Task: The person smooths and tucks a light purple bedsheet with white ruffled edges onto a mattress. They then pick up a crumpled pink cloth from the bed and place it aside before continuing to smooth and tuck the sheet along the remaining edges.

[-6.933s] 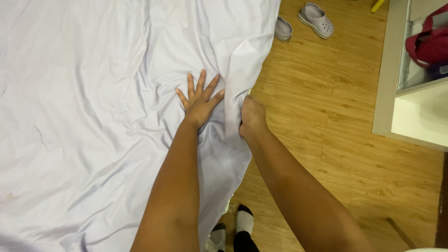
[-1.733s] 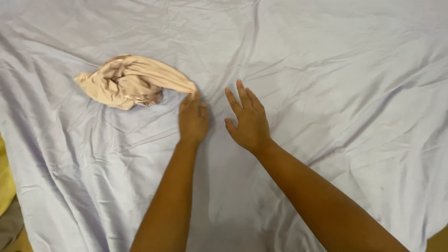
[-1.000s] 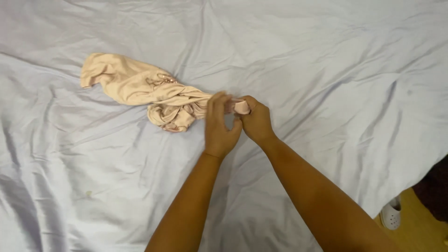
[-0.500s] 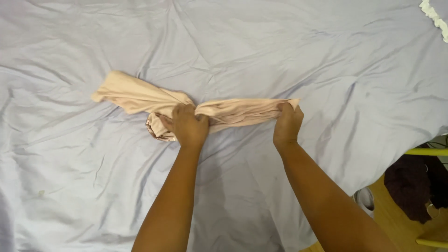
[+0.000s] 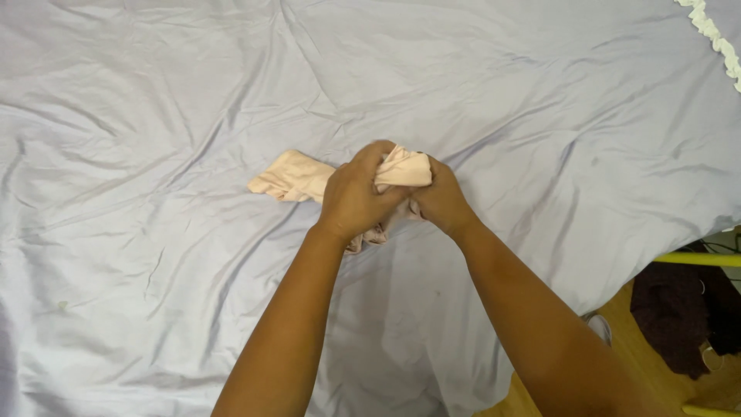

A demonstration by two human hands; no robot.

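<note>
A small peach-coloured garment lies bunched on the pale lilac bed sheet, near the middle of the view. My left hand is closed over its right part. My right hand meets it from the right, fingers gripping the folded end of the same garment. Both hands press together, and a loose tail of the cloth trails out to the left on the sheet. Part of the garment is hidden under my hands.
The wrinkled sheet covers almost the whole view. A white frilled edge shows at the top right. At the lower right the sheet ends over a wooden floor, with a yellow bar and dark clothing.
Half a second ago my hands held the garment stretched apart. They have come together, folding its right end over onto the left.
</note>
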